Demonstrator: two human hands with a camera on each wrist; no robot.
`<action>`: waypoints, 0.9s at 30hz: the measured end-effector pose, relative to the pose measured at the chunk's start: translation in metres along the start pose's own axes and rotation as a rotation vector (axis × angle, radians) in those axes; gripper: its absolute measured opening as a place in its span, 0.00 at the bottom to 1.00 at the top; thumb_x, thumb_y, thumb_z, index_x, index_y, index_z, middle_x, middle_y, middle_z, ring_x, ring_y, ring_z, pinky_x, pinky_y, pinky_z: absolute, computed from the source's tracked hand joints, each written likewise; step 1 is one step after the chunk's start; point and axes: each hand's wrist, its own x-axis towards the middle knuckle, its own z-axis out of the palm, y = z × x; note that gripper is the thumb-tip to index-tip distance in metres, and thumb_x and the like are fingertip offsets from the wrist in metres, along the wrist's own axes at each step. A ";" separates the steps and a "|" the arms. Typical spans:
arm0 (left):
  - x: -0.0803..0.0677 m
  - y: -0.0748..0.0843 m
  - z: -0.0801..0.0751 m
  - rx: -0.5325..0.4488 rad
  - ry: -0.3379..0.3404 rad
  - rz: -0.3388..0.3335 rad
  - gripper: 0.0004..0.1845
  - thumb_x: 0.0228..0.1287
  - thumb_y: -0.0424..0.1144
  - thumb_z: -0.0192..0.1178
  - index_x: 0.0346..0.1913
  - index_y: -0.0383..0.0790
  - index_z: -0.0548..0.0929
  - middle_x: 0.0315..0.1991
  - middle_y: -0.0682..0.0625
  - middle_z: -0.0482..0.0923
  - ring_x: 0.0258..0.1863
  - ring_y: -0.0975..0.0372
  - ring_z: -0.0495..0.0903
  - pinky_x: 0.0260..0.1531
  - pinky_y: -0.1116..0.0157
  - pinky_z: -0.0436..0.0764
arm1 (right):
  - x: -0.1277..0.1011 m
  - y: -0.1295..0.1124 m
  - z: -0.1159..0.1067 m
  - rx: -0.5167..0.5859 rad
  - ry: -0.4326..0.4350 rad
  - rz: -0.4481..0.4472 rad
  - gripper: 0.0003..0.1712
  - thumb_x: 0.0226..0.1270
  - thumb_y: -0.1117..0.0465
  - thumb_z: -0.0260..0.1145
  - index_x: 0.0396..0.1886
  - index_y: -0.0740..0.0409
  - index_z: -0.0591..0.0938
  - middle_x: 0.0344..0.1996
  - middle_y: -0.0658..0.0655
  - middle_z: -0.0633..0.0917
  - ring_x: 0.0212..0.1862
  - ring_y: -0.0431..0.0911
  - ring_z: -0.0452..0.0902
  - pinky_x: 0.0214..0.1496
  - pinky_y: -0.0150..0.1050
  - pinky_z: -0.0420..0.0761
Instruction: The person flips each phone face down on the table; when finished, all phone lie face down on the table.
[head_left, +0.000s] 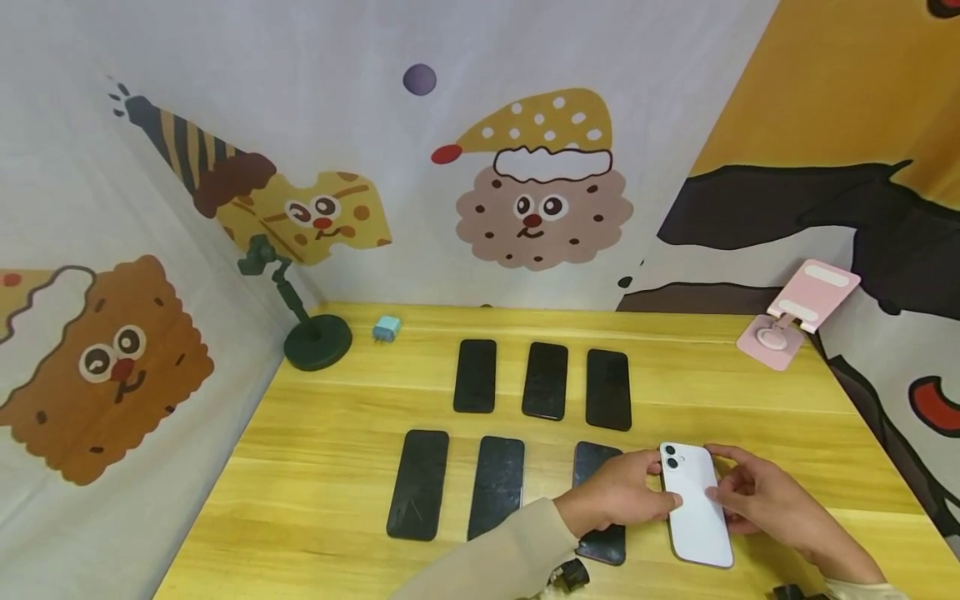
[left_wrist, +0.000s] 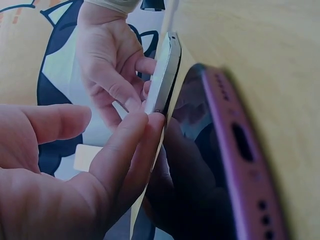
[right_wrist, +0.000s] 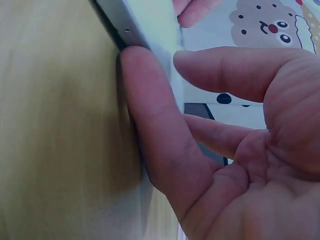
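Both hands pinch white phone (head_left: 699,505) edges: left hand (head_left: 618,493), right hand (head_left: 757,493). Phone lies just right of dark phone (head_left: 600,500) on desk (head_left: 315,467).

a pale wooden counter (head_left: 337,467) with visible grain filled the lower view. printed cloth walls stood on three sides: the back wall (head_left: 480,167) white with a cookie face in a spotted yellow cap, the left wall (head_left: 97,358) white with a brown biscuit face, the right wall (head_left: 847,100) yellow and black. the light was even and soft.
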 end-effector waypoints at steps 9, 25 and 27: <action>-0.002 0.001 0.000 0.039 0.023 -0.041 0.28 0.69 0.40 0.71 0.70 0.48 0.78 0.59 0.59 0.83 0.32 0.70 0.84 0.43 0.74 0.78 | -0.001 0.001 0.000 -0.019 0.010 -0.009 0.44 0.76 0.58 0.70 0.80 0.70 0.60 0.39 0.60 0.81 0.37 0.47 0.80 0.37 0.42 0.90; -0.013 -0.004 -0.022 -0.025 0.031 0.012 0.27 0.72 0.45 0.69 0.71 0.53 0.76 0.63 0.55 0.80 0.51 0.67 0.83 0.45 0.68 0.83 | -0.002 -0.036 0.020 -0.027 0.070 -0.185 0.37 0.74 0.57 0.73 0.73 0.70 0.71 0.40 0.61 0.84 0.36 0.44 0.83 0.37 0.39 0.89; -0.016 -0.005 -0.027 -0.056 0.037 0.022 0.27 0.73 0.45 0.69 0.72 0.52 0.76 0.64 0.54 0.79 0.52 0.67 0.83 0.45 0.68 0.83 | -0.001 -0.040 0.024 -0.013 0.057 -0.220 0.36 0.74 0.58 0.72 0.73 0.71 0.70 0.39 0.61 0.84 0.35 0.44 0.83 0.37 0.39 0.89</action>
